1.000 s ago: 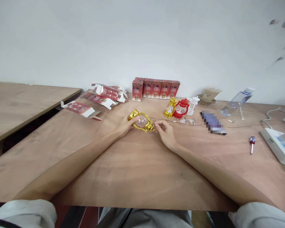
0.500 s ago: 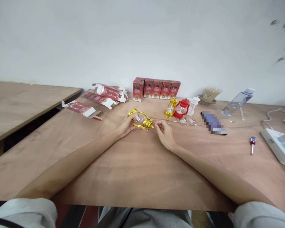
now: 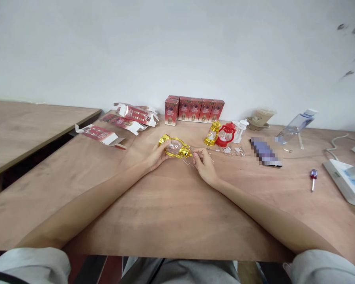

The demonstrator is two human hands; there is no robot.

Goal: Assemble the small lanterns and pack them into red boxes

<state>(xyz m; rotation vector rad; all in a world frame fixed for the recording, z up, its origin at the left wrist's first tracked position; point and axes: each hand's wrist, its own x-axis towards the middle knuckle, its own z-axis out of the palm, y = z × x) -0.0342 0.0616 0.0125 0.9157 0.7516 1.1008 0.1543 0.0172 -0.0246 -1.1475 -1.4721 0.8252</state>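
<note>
A gold toy lantern [image 3: 175, 147] with a clear globe lies sideways in my left hand [image 3: 158, 157], whose fingers wrap round it near the base. Its top points right, towards my right hand [image 3: 204, 165]. The fingertips of that hand are pinched on a thin bent wire [image 3: 190, 162] by the lantern's cap; whether the wire touches the lantern I cannot tell. Beyond my right hand stand a gold lantern [image 3: 212, 134], a red lantern [image 3: 225, 135] and a white lantern [image 3: 240, 131]. Small wire pieces [image 3: 233, 151] lie in front of them.
Red boxes [image 3: 192, 109] stand in a row by the wall. Flattened cartons [image 3: 121, 120] lie at the back left. On the right are a pixelated phone [image 3: 265, 152], a cup [image 3: 263, 117], a tilted water bottle [image 3: 298, 125], a screwdriver [image 3: 313, 180] and a power strip [image 3: 347, 183].
The bent wire at my right fingertips now shows more plainly, extending on both sides of the fingers. My left hand and the lantern have barely shifted.
</note>
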